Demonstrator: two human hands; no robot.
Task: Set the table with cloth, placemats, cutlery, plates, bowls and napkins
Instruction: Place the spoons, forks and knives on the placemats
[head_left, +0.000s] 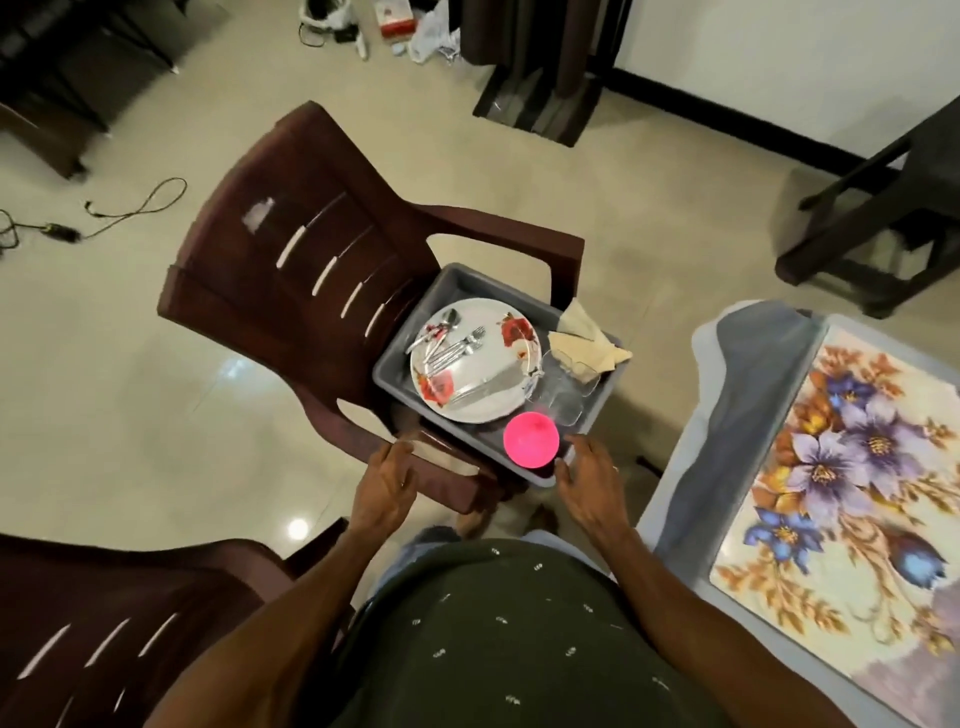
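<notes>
Floor tiles (130, 374) in a pale colour fill most of the view. On the right stands the surface (675, 499), covered with a grey cloth (748, 374), and on the cloth lies a placemat (852, 467) with blue and purple flowers. A dark brown plastic chair (291, 249) stands in the middle, and a grey tray (524, 306) sits on its seat. In the tray lie a white plate (483, 395) with red flowers, clear glass bowls (566, 395) just beside it, folded beige napkins (587, 343) at the far corner, and a pink bowl (531, 439) at the near edge. Forks and spoons (449, 340) rest on the plate. The left hand (387, 480) hovers with relaxed fingers beside the near left corner of the tray. The right hand (587, 480), fingers spread, is at the near right corner, just beside the pink bowl. Both hands hold nothing.
</notes>
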